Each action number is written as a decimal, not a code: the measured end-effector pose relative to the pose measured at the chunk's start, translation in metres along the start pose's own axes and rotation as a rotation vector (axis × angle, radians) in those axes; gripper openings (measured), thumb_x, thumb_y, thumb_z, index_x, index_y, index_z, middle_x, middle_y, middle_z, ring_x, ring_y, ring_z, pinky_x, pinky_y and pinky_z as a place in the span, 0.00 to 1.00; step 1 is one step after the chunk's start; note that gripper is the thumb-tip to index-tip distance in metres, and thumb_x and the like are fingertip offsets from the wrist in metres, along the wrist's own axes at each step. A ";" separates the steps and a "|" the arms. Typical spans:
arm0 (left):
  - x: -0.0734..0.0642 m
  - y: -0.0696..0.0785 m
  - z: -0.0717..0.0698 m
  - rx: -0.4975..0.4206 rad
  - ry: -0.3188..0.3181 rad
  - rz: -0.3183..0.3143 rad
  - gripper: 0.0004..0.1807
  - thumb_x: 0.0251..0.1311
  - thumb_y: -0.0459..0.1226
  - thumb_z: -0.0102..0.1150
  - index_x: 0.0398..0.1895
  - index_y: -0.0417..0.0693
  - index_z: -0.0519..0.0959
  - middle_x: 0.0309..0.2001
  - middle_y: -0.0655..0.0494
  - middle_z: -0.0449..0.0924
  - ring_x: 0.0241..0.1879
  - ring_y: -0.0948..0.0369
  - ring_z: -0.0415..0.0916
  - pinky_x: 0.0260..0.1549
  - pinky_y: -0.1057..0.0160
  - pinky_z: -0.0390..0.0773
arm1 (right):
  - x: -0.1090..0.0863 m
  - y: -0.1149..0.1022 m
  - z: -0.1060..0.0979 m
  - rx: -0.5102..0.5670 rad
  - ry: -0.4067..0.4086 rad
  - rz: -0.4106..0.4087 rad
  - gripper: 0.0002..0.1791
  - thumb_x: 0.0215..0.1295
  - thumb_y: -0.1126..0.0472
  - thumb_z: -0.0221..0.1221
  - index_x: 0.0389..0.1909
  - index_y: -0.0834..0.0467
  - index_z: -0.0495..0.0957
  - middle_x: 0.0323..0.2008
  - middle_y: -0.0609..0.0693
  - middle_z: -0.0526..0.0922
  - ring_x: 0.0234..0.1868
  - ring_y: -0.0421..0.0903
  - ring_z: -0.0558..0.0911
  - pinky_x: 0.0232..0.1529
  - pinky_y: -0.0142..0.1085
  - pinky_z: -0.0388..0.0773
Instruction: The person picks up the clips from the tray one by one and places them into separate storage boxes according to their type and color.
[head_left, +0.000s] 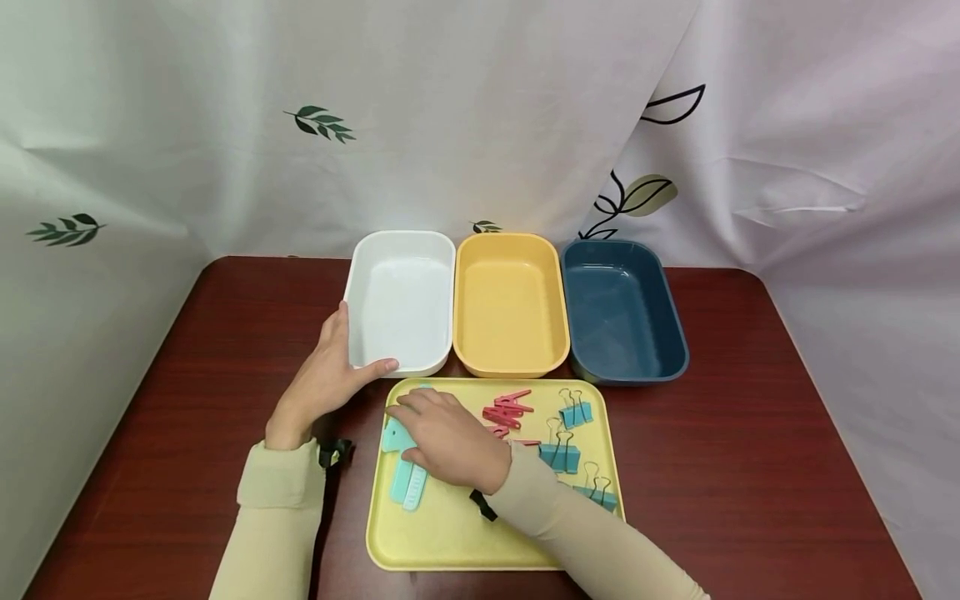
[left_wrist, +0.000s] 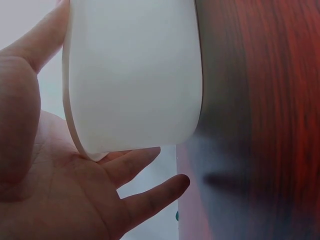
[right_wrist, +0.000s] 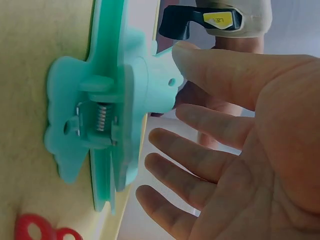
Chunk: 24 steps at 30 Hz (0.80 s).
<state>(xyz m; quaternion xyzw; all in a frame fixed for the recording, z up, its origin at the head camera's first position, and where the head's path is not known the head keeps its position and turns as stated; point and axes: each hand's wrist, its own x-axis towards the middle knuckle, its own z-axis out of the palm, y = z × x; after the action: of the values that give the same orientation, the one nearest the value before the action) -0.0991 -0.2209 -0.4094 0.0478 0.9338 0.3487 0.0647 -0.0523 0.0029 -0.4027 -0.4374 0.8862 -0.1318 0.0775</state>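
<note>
My left hand (head_left: 318, 387) rests at the near left corner of a white plastic bin (head_left: 408, 308), its thumb over the front rim and its straight fingers along the left side. The left wrist view shows the bin's outer wall (left_wrist: 135, 75) between thumb and fingers. Over the left part of a yellow tray (head_left: 457, 542), my right hand (head_left: 453, 437) hovers above mint-green plastic bag clips (head_left: 408, 479). In the right wrist view its fingers are spread and nearly straight beside a mint-green clip (right_wrist: 132, 105) with a metal spring; nothing is held.
Right of the white bin stand a yellow bin (head_left: 512, 308) and a dark blue bin (head_left: 618, 325), side by side behind the tray. Several red clothespins (head_left: 504, 414) lie mid-tray, and several teal binder clips (head_left: 561, 458) lie along its right side. A white curtain (head_left: 480, 117) hangs behind the table.
</note>
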 end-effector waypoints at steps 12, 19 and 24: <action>0.000 0.001 -0.001 -0.005 0.004 0.009 0.66 0.61 0.60 0.64 0.80 0.40 0.28 0.79 0.38 0.35 0.72 0.38 0.54 0.62 0.38 0.66 | 0.009 -0.007 0.008 -0.031 -0.049 0.031 0.27 0.69 0.52 0.65 0.66 0.56 0.75 0.62 0.48 0.77 0.64 0.46 0.73 0.66 0.36 0.67; -0.002 0.002 -0.002 -0.012 0.001 0.018 0.66 0.61 0.59 0.64 0.79 0.39 0.28 0.79 0.37 0.35 0.71 0.37 0.55 0.61 0.37 0.67 | 0.012 -0.012 0.012 -0.061 -0.049 0.049 0.24 0.70 0.50 0.63 0.64 0.54 0.77 0.60 0.47 0.79 0.61 0.45 0.74 0.61 0.36 0.70; -0.001 0.001 -0.002 -0.011 -0.003 0.017 0.66 0.61 0.59 0.64 0.79 0.39 0.27 0.79 0.37 0.36 0.71 0.37 0.56 0.61 0.37 0.67 | 0.013 -0.013 0.012 -0.076 -0.046 0.057 0.23 0.70 0.51 0.63 0.64 0.52 0.77 0.59 0.46 0.79 0.60 0.44 0.75 0.58 0.36 0.71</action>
<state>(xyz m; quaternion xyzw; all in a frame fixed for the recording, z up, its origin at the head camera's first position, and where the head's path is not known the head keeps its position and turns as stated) -0.0982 -0.2213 -0.4068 0.0558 0.9313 0.3543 0.0633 -0.0473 -0.0164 -0.4100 -0.4174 0.9007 -0.0856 0.0849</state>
